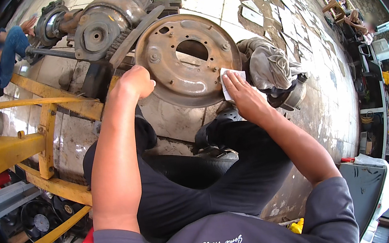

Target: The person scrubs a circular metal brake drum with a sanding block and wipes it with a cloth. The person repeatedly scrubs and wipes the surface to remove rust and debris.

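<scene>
A round, brown metal brake backing plate [166, 86] with a large centre hole and several smaller holes is propped up in front of me. My left hand [138, 82] is closed on its left rim; most of the fingers are hidden behind the wrist and knuckles. My right hand [245, 94] lies with fingers stretched over a folded white sheet [225, 72], holding it against the plate's lower right edge. Whether the sheet is sandpaper, paper or cloth I cannot tell.
Behind the plate lies a rusty axle housing [110, 16]. A grey cloth [267, 63] is bunched on a dark part to the right. A yellow metal frame [47, 138] stands at the left, near a crouching person [13, 51]. Loose tile pieces [252, 14] lie on the far floor.
</scene>
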Motion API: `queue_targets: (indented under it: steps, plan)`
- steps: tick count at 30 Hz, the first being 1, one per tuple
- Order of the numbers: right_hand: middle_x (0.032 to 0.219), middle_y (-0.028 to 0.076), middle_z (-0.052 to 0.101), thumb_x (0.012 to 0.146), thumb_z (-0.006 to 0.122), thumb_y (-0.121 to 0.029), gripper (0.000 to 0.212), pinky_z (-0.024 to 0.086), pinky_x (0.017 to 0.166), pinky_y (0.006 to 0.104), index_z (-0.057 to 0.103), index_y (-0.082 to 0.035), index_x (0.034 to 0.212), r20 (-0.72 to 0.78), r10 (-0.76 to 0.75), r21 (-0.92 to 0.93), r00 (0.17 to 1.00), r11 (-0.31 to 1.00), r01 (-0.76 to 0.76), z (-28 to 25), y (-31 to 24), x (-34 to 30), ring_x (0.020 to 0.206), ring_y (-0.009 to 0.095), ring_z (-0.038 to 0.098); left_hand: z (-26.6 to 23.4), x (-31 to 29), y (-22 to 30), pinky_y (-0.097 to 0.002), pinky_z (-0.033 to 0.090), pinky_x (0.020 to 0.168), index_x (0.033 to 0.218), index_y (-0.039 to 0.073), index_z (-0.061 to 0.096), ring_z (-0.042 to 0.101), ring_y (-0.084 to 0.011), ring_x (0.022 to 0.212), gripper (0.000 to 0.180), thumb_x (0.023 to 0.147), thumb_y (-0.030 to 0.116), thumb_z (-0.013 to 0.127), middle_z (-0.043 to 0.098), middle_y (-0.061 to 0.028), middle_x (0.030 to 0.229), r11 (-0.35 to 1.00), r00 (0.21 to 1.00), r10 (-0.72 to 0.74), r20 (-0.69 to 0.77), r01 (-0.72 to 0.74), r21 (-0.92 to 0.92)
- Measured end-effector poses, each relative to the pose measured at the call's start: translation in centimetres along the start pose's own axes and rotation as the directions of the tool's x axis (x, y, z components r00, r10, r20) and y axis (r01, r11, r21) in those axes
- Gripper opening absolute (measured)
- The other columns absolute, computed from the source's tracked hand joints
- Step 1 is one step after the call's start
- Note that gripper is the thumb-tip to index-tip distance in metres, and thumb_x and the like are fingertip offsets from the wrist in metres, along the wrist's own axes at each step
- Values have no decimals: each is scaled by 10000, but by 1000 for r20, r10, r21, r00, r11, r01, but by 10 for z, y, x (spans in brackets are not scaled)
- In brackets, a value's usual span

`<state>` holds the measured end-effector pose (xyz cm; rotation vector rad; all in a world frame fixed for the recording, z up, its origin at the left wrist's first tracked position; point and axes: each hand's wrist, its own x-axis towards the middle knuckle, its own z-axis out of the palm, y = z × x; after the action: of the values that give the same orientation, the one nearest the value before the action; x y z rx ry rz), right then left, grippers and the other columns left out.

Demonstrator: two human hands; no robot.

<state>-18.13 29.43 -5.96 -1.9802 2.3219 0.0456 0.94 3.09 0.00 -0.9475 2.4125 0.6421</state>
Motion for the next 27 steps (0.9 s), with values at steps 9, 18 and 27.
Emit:
queue_targets:
  steps: [9, 18, 27]
  plan:
    - [1493, 292, 361, 869, 452, 29, 583, 341, 1132, 473, 340, 88, 1438, -26, 26, 4, 999, 1000, -26, 5, 0, 8, 1388, 431, 375, 7, 6, -6, -405, 458, 1034, 1177, -104, 616, 565, -371, 1217, 467, 941, 299, 628, 586, -268, 1287, 1000, 1000, 6, -24, -6, -23]
    - [1514, 253, 354, 864, 487, 12, 614, 315, 1153, 437, 333, 58, 1456, -1, -112, -48, 994, 993, 112, -9, 24, 20, 1416, 380, 346, -2, -2, 4, -431, 441, 1062, 1225, -95, 587, 537, -373, 1253, 483, 944, 297, 619, 541, -270, 1345, 999, 999, -45, 12, 45, -30]
    - [1545, 192, 341, 878, 485, 8, 631, 277, 1182, 433, 324, 10, 1488, 23, -110, -46, 994, 993, 111, -13, 24, 32, 1449, 339, 307, 1, 11, -1, -430, 449, 1054, 1198, -77, 613, 546, -378, 1240, 465, 940, 309, 625, 564, -238, 1332, 992, 990, -119, 78, 121, -22]
